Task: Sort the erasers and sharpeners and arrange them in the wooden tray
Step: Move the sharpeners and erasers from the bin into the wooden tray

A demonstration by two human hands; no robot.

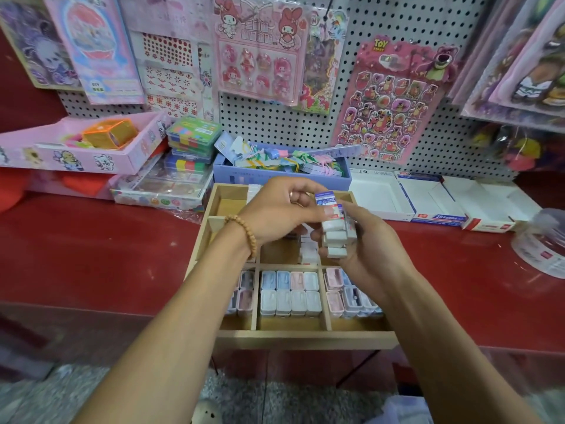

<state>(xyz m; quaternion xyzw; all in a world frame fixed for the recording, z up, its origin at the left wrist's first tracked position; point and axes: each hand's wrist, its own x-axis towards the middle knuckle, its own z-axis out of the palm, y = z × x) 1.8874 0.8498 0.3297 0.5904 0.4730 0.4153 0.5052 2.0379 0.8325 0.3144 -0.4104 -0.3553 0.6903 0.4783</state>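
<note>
While the right hand (363,243) curls its fingers round a stack of white erasers (336,237), the left hand (281,209) pinches the topmost eraser (328,200), the one with a blue printed sleeve, between thumb and forefinger; both hands meet above the middle of the wooden tray (305,335); the stacked erasers lie flat one on another, each with its long axis running roughly left to right, their white ends turned toward the camera; the top eraser stands more upright, its long axis tilted up and away, blue end uppermost; a bead bracelet (244,234) circles the left wrist; beneath the hands, more white erasers (308,252) sit in a middle compartment, partly hidden; the front row of the tray holds pastel sharpeners (290,293) in blue, pink and white, packed side by side in three compartments with their long axes pointing front to back; the tray rests on a red counter (107,255), its front edge at the counter's edge; just behind it stands a blue box (281,175) of small coloured items; to the right lie open white cartons (428,200); a pink box (76,148) sits to the left; sticker sheets (394,99) hang on the pegboard (275,123) behind.
</note>
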